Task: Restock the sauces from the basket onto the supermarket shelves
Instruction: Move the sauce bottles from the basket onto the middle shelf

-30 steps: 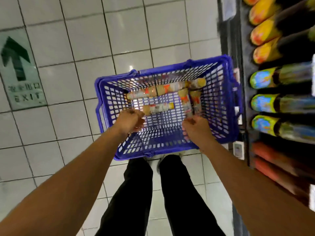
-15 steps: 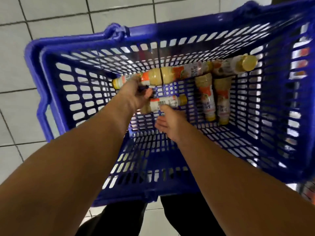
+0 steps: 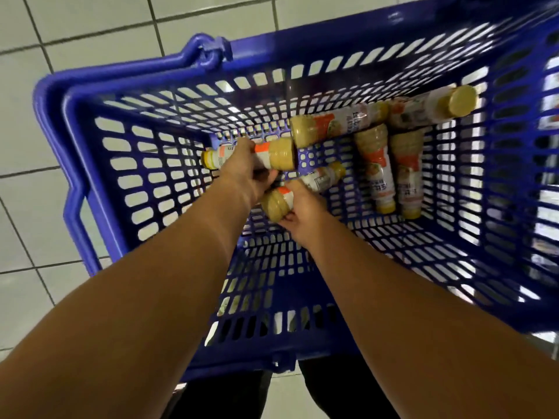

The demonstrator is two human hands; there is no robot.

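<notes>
The right hand (image 3: 302, 207), open before, now curls its fingers round a sauce bottle (image 3: 276, 204) in the blue basket (image 3: 302, 43), and at ten o'clock the left hand (image 3: 245, 173) grips another bottle (image 3: 278, 154), so both can lift.

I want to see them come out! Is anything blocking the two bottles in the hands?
Nothing visible. The left hand grips the far bottle, the right hand the near bottle. No other bottle lies on them, and the basket is open above. The shelves are out of view.
</notes>
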